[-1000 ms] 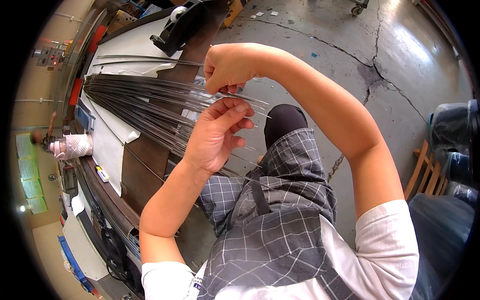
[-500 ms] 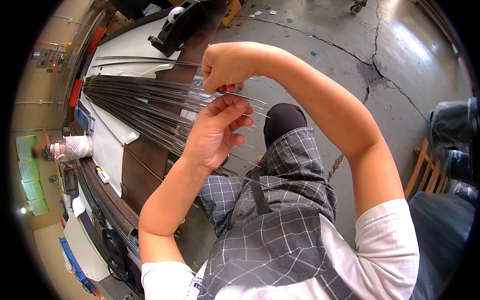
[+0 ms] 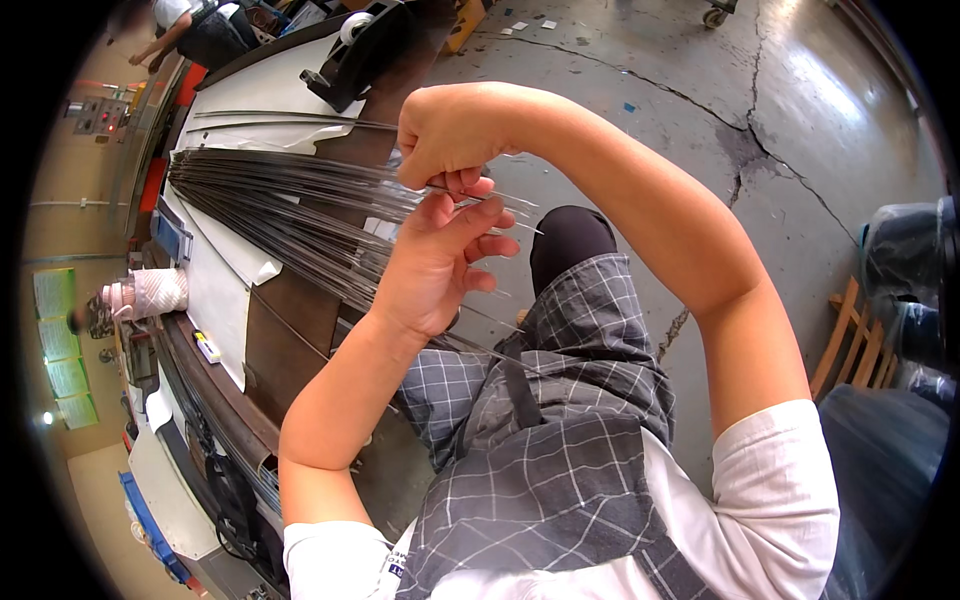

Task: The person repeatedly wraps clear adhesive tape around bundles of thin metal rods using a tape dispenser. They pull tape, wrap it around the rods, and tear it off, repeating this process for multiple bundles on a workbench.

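Note:
A fan of thin dark metal rods [image 3: 270, 205] lies across the workbench, bunched at its far left end and spread toward me. Their thin ends stick out past the bench edge, over my lap. My right hand [image 3: 455, 130] bends over the upper rods with its fingers curled in a pinch on a rod end. Right below it is my left hand [image 3: 435, 255], palm turned up. Its thumb and forefinger close on the same rod near the tip, while the other fingers are loosely curled apart. The exact fingertip contact is partly hidden.
White paper [image 3: 225, 310] covers part of the brown bench top [image 3: 285, 345]. A black tape dispenser [image 3: 345, 75] stands at the far edge, a wrapped pink-white roll [image 3: 150, 293] at the left. Another person [image 3: 200, 30] is at the upper left. A wooden pallet [image 3: 855, 345] stands right.
My left hand's fingers have spread a little and shifted slightly right. My right hand has barely moved. Another person has come into view at the upper left.

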{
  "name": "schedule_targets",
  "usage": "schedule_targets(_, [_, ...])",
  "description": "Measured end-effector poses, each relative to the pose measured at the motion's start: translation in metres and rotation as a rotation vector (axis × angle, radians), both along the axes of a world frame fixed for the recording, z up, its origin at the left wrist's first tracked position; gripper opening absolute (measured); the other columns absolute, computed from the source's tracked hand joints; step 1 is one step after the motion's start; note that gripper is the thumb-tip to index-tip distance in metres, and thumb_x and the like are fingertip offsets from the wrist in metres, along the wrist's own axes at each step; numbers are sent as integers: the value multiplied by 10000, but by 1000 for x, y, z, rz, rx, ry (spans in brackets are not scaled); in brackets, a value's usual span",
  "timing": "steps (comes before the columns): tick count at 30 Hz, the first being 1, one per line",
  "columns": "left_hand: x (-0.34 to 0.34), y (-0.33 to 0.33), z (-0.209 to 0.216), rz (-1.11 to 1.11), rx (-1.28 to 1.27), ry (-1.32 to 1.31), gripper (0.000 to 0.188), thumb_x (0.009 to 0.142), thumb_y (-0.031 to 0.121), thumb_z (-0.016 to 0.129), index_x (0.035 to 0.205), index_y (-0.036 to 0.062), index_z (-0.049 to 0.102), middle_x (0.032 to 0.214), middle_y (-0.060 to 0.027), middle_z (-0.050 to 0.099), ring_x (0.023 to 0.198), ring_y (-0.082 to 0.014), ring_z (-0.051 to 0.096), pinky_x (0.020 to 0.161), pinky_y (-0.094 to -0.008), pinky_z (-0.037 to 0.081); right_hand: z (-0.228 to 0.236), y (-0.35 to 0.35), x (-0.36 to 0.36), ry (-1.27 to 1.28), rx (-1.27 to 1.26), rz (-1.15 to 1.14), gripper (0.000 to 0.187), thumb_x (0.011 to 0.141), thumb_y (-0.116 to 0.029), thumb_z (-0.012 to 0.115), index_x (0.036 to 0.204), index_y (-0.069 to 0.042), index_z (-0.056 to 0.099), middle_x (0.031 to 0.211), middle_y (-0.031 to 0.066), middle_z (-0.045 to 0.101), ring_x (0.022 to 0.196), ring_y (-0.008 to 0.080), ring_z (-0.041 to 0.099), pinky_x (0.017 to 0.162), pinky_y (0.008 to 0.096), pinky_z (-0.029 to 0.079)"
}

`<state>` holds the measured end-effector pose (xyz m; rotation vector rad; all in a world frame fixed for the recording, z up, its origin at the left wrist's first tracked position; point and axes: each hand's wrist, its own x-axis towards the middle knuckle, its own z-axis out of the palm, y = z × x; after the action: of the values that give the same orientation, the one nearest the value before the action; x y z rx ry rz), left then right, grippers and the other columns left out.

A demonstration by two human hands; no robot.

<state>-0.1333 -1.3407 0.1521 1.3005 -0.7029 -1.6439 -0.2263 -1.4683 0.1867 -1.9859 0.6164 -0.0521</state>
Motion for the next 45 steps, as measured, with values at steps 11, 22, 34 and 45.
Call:
schedule_targets(11, [10,11,2,-8,18,141,341,887,380,481,895,57,591,815,-52,620,702,-142,615,455,-239,444,-5,-1,2,-35,56,-50,186,643,-196,645,645,-13,607,573,59,577,499,124,522,470,260,405])
schedule_targets(22, [9,11,0,24,36,131,169,908,204,528,890,44,582,782,-62,617,642,-121,609,417,-207,467,-2,0,2,6,31,-49,192,659,-204,657,646,-17,613,588,60,591,508,125,530,466,265,393])
schedule_targets(34, [10,12,1,28,16,129,122,876,191,592,901,72,599,801,-15,609,673,-87,587,441,-201,444,-14,-11,5,-114,330,35,159,709,-173,651,653,-27,618,603,15,572,537,83,523,461,218,377])
schedule_targets(45, [12,12,-2,41,5,104,125,901,179,556,915,60,591,804,-28,609,662,-92,587,426,-190,447,-17,-12,10,-103,340,89,163,696,-175,681,674,-25,620,610,10,573,544,72,529,464,202,376])
